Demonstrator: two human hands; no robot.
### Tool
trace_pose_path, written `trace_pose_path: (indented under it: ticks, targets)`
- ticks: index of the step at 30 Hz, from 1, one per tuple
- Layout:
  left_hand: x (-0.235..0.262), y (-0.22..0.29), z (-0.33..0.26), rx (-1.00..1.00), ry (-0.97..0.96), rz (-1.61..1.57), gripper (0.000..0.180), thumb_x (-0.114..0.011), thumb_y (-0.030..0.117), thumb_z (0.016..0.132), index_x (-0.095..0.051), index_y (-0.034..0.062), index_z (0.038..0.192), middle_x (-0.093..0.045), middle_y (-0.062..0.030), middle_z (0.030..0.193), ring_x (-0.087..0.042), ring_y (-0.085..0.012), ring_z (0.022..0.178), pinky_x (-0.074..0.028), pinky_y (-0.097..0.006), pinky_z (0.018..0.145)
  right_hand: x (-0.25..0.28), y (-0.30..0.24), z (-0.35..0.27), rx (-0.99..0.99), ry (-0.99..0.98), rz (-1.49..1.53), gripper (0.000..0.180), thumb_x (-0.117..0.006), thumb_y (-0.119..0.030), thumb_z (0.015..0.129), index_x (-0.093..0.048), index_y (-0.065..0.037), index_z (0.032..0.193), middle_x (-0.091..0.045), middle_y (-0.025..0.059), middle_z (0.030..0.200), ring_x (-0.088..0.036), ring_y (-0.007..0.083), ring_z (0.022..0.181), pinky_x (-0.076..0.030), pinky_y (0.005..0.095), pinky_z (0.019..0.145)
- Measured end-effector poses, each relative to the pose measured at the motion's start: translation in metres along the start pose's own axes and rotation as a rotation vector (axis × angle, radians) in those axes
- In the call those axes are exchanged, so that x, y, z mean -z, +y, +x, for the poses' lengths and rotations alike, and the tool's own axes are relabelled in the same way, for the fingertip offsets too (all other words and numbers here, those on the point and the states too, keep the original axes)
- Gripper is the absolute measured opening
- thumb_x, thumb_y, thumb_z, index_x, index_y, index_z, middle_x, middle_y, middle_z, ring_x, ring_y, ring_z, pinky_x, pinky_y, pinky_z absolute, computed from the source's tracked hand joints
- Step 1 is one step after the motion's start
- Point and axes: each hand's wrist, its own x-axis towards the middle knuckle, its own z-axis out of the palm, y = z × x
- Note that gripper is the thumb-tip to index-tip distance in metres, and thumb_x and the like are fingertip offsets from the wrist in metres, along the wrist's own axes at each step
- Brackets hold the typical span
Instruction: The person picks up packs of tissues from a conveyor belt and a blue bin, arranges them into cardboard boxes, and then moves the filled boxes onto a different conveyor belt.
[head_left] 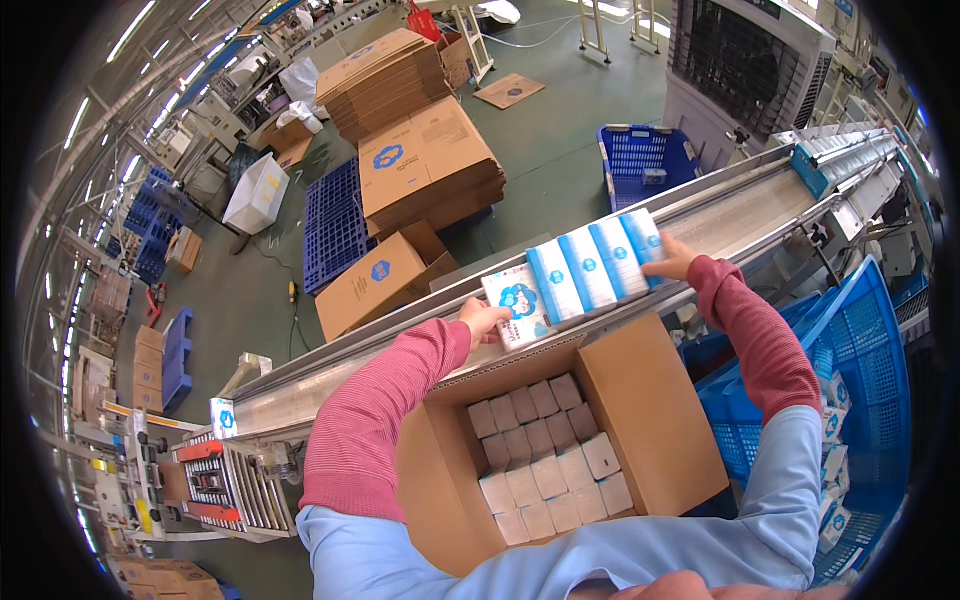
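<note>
A row of several blue-and-white tissue packs [570, 275] is squeezed end to end between my two hands, over the metal conveyor. My left hand [483, 320] grips the left end, its thumb on the front of a pack with a blue flower-shaped print. At the right end, my right hand [676, 258] presses against the last pack with its fingers. Just below the row stands an open cardboard box [655, 410]. Inside it, white packs [545, 485] stand in rows, the farther ones in shadow.
The conveyor [735, 225] runs from lower left to upper right, with more packs at its far right end. Blue crates [860, 370] holding packs stand at my right. Beyond the belt are a blue basket [648, 165], stacked flat cartons [430, 165] and a blue pallet [335, 220].
</note>
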Motion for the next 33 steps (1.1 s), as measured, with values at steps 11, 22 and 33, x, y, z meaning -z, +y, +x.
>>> trace_pose_path:
  ticks: [11, 22, 33]
  targets:
    - [0.087, -0.068, 0.007, -0.068, -0.073, -0.430, 0.042, -0.066, 0.003, 0.068, -0.046, 0.0016, 0.105, -0.058, -0.0127, 0.093, -0.061, -0.0220, 0.078, -0.052, -0.041, 0.067, -0.074, -0.072, 0.000, 0.135, -0.026, 0.041, 0.060, -0.073, -0.039, 0.059, -0.056, 0.007, 0.095, -0.060, 0.0221, 0.091, -0.059, 0.0313, 0.085, -0.047, 0.0362, 0.074]
    - [0.096, -0.051, 0.012, -0.230, 0.222, 0.296, 0.071, -0.071, 0.012, 0.059, -0.034, -0.0027, 0.118, -0.051, -0.0180, 0.110, -0.052, -0.0264, 0.100, -0.046, -0.036, 0.079, -0.110, -0.111, -0.001, 0.046, -0.030, -0.001, 0.081, -0.070, -0.040, 0.060, -0.034, 0.007, 0.115, -0.059, 0.0250, 0.092, -0.057, 0.0374, 0.088, -0.046, 0.0400, 0.077]
    - [0.069, 0.044, -0.202, -0.940, 0.513, 0.235, 0.084, -0.066, 0.011, 0.065, -0.019, -0.0011, 0.134, -0.054, -0.0185, 0.104, -0.055, -0.0243, 0.092, -0.046, -0.032, 0.076, -0.034, -0.137, -0.115, 0.633, 0.607, 0.258, 0.071, -0.066, -0.020, 0.068, -0.028, 0.000, 0.124, -0.056, 0.0191, 0.094, -0.059, 0.0300, 0.081, -0.047, 0.0371, 0.067]
